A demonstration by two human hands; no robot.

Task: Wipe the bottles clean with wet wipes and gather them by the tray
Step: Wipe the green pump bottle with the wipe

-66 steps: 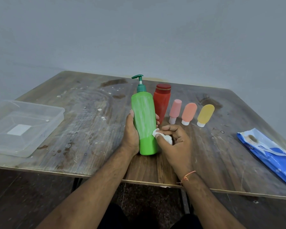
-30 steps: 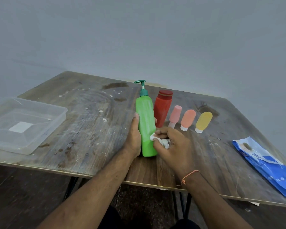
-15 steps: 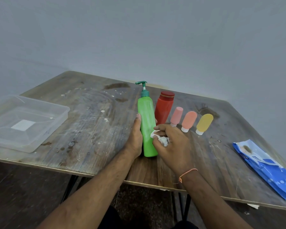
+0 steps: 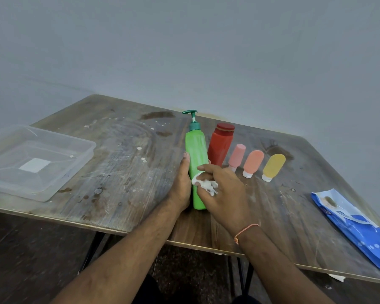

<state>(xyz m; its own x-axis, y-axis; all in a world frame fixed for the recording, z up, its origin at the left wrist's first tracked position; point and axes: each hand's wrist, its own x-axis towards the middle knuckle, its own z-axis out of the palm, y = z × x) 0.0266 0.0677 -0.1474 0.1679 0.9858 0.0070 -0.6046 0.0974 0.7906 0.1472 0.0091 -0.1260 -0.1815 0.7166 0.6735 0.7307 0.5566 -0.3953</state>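
The green bottle (image 4: pixel 196 170) is stood upright near the front middle of the surface (image 4: pixel 123 178) and is grasped around its lower body by the left hand (image 4: pixel 182 185). A crumpled white wipe (image 4: pixel 206 184) is pinched in the grip of the right hand (image 4: pixel 224 189) and pressed against the bottle's right side. At 1 o'clock of it, a red bottle (image 4: pixel 221 145) and three small tubes (image 4: pixel 252 163) are lined up. The clear tray (image 4: pixel 75 172) is set well apart at 9 o'clock, the blue pack (image 4: pixel 360 229) at 4 o'clock.
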